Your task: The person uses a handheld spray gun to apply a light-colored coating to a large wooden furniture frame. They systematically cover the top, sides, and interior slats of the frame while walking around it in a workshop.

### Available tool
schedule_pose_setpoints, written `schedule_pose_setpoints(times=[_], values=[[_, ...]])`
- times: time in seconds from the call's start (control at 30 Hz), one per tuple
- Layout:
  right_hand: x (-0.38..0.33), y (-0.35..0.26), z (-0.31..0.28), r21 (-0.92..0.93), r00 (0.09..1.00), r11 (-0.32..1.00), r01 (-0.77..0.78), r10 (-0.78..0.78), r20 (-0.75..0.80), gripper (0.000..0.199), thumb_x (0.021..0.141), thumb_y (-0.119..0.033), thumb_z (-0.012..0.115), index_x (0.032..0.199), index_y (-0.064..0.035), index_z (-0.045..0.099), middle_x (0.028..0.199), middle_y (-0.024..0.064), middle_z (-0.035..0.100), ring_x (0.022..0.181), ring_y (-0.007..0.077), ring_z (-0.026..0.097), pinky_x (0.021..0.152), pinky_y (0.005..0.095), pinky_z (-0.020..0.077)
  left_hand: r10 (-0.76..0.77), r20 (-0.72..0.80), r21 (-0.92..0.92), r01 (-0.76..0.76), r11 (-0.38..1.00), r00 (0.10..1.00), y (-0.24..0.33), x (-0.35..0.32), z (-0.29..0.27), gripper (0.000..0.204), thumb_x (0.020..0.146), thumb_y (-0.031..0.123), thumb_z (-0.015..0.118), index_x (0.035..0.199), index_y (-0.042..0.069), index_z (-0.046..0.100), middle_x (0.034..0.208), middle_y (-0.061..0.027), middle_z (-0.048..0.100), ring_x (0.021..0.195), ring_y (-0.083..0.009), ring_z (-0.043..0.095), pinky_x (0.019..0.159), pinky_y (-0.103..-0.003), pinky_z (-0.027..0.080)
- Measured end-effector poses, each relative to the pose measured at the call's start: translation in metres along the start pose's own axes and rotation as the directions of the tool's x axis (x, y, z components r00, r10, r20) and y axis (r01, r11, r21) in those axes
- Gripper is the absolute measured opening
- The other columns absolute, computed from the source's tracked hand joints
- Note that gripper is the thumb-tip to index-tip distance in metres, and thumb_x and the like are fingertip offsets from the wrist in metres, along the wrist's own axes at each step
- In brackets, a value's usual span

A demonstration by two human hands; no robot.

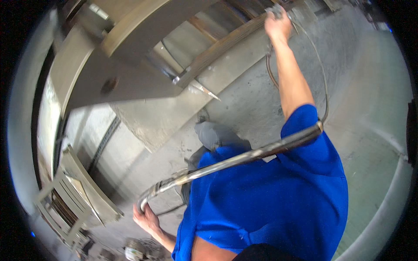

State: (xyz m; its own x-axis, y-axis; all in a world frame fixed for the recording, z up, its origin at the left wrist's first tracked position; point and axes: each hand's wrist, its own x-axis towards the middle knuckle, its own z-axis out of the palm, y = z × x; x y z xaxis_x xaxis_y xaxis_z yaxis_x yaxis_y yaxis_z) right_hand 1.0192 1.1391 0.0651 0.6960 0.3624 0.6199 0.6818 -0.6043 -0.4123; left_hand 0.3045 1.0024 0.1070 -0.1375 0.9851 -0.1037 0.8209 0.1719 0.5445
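Observation:
A long hose-like cable bundle [226,162], grey and dark with wrapped bands, crosses in front of my blue shirt. Its lower end bends over at my left hand [147,219], whose fingers are curled round the bend. At the top right my right arm stretches out over the floor. My right hand [278,27] is closed on a small grey object [275,11], blurred by motion, so its kind does not show. A thin cable [321,61] loops from near that hand down to the bundle's upper end by my right sleeve.
A large grey steel frame [126,78] with beams fills the upper left. A pointed metal strip [204,90] juts from its edge toward my legs. Slatted metal parts [72,198] stand at the lower left, near a pale round container [134,251]. Grey concrete floor [248,87] lies below.

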Motion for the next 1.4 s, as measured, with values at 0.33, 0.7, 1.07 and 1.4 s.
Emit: schedule_pose_setpoints(times=[0.33, 0.7, 1.07, 1.4], values=[[0.116, 0.071, 0.28, -0.226, 0.931, 0.926, 0.304, -0.339, -0.137, 0.026, 0.093, -0.022, 0.053, 0.085, -0.0081, 0.075, 0.084, 0.014, 0.07, 0.089, 0.0378, 0.068, 0.077, 0.0465, 0.0563, -0.246, 0.309, -0.027, 0.267, 0.963, 0.919, 0.073, 0.062, 0.083, 0.028, 0.098, 0.025, 0.068, 0.093, -0.002, 0.069, 0.06, -0.0001, 0.05, 0.051, -0.0096, 0.045, 0.046, -0.031, 0.037], [0.151, -0.003, 0.272, 0.513, 0.873, 0.707, -0.487, 0.388, 0.294, 0.034, 0.098, -0.021, 0.053, 0.131, -0.0184, 0.059, 0.102, 0.0226, 0.073, 0.101, 0.0412, 0.071, 0.085, 0.0526, 0.0563, -0.504, 0.4, 0.228, 0.45, 0.864, 0.765, 0.113, 0.069, 0.072, 0.039, 0.103, 0.042, 0.063, 0.11, 0.005, 0.072, 0.087, -0.0077, 0.067, 0.071, -0.0162, 0.061, 0.058, -0.035, 0.055], [0.066, 0.017, 0.064, 0.314, 0.825, 0.796, -0.518, 0.562, -0.063, 0.052, 0.092, -0.012, 0.06, 0.143, -0.0166, 0.051, 0.116, 0.0257, 0.069, 0.112, 0.0479, 0.064, 0.099, 0.0539, 0.0516, -0.203, 0.402, 0.025, 0.211, 0.977, 0.893, 0.081, 0.09, 0.04, 0.032, 0.094, 0.033, 0.072, 0.093, 0.0, 0.071, 0.057, -0.0023, 0.049, 0.052, -0.0118, 0.046, 0.048, -0.032, 0.039], [-0.014, -0.024, 0.029, 0.292, 0.872, 0.826, -0.482, 0.485, 0.068, 0.03, 0.094, -0.016, 0.064, 0.123, -0.0077, 0.063, 0.094, 0.0225, 0.071, 0.09, 0.0396, 0.072, 0.077, 0.0501, 0.0579, -0.126, 0.499, 0.022, 0.133, 0.991, 0.857, 0.066, 0.088, 0.034, 0.031, 0.098, 0.033, 0.072, 0.089, 0.004, 0.065, 0.061, 0.0001, 0.049, 0.053, -0.0098, 0.042, 0.047, -0.031, 0.033]])
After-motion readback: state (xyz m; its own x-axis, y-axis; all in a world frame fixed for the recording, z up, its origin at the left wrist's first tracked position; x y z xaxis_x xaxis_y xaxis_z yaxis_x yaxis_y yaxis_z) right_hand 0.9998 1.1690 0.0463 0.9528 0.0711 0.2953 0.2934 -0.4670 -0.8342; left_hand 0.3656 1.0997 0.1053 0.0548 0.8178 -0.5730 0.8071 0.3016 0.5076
